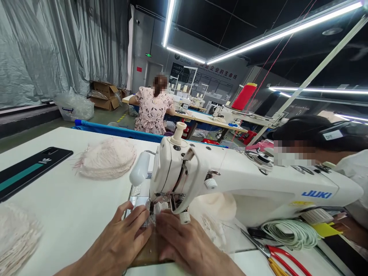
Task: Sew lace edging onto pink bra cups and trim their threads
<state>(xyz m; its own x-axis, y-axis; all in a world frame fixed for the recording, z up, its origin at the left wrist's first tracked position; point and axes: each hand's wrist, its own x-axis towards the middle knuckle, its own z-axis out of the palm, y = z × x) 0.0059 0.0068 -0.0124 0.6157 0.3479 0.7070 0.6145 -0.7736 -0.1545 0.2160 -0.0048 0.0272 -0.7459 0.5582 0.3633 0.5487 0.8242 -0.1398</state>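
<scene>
My left hand (122, 237) lies flat on the table with its fingers stretched toward the needle of a white sewing machine (230, 180). Its fingertips press a small pale lace piece (151, 220) at the presser foot. From the right, my right hand (186, 243) also rests flat, fingers extended onto the same piece just below the needle. More pale lace fabric (214, 224) trails to the right under the machine arm. The hands nearly touch at the needle.
A stack of pale lace cups (107, 158) lies at the back left, another pile (15, 237) at the near left. A black phone (28, 168) lies on the white table (71, 207). Red-handled scissors (276, 255) and a coiled white cord (290, 232) sit right. A person's head (316, 140) is close right; another person (153, 107) sits farther back.
</scene>
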